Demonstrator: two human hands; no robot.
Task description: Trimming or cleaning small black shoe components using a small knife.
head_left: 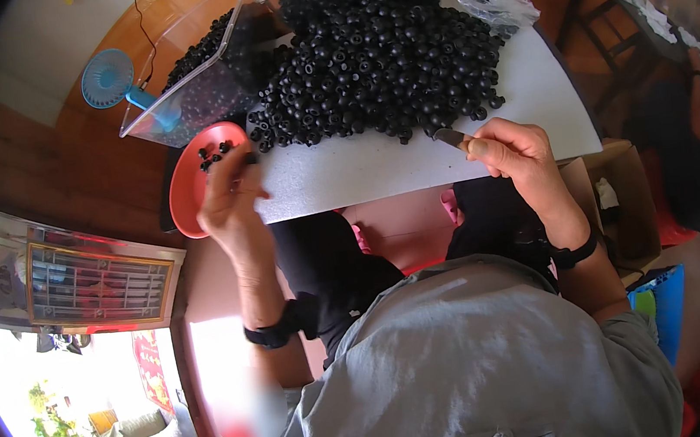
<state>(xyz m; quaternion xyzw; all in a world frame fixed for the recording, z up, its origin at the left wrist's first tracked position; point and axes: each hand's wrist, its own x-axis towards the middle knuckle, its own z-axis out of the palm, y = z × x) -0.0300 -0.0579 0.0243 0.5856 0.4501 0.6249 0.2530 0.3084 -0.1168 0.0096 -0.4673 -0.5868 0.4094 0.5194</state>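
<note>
Right hand (515, 154): grip closed on a small blade (448, 137), tip pointing left toward the heap of black ring beads (375, 62) just above, on the white board (543, 81). Left hand (230, 203): fingers pinched, contents unclear, beside the red dish (186, 195).

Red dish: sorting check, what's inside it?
A few black beads lie in the red dish. The left hand covers its right part, so more may be hidden.

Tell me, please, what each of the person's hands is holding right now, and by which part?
The right hand grips a small metal-tipped tool by its handle end. The left hand is at the red dish; whether it pinches a bead cannot be told.
</note>
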